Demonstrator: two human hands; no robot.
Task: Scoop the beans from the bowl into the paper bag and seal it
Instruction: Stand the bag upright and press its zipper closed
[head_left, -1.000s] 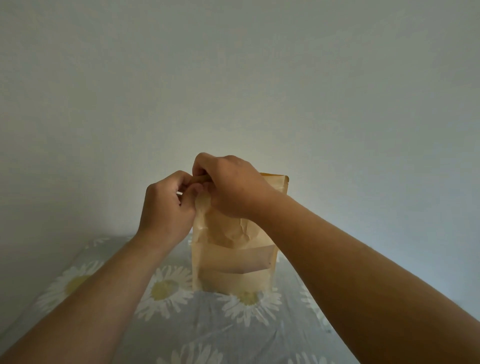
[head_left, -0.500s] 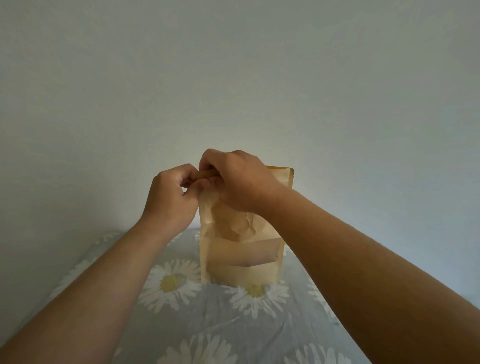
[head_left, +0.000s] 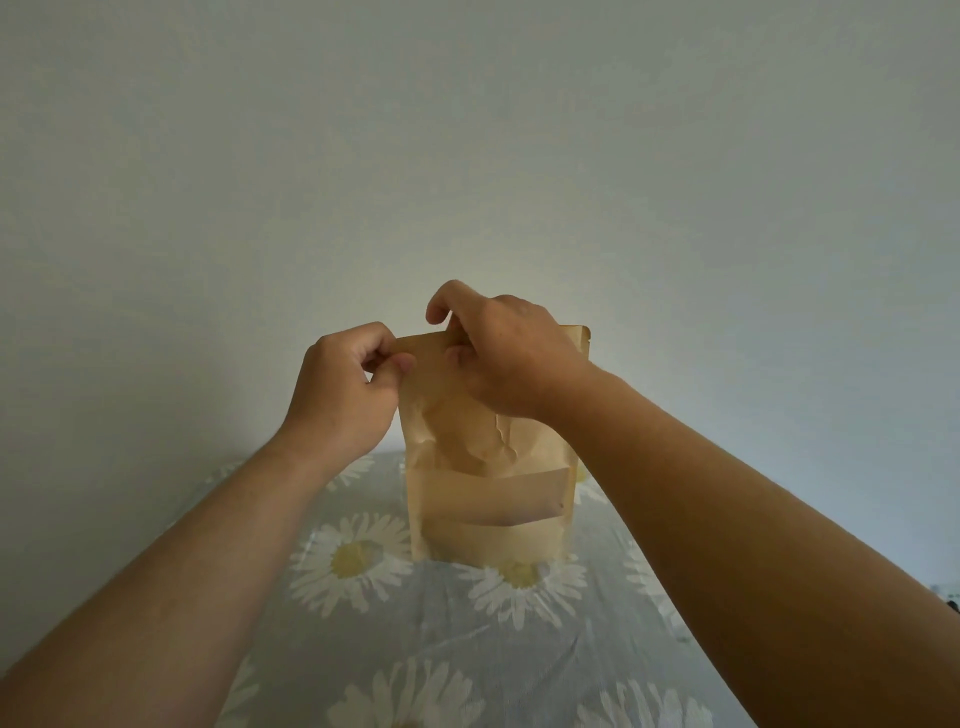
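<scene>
Between my two pinches, left hand (head_left: 340, 387) on the corner and right hand (head_left: 506, 358) nearer middle, the upright paper bag (head_left: 488, 499) top strip runs sideways, so I'd guess pressing continues rightward.

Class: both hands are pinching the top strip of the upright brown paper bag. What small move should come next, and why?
Probably slide the right hand along the brown paper bag's top strip toward its uncovered right corner, pressing as it goes. The left hand pinches the left corner, and the right end shows no fingers on it.
</scene>
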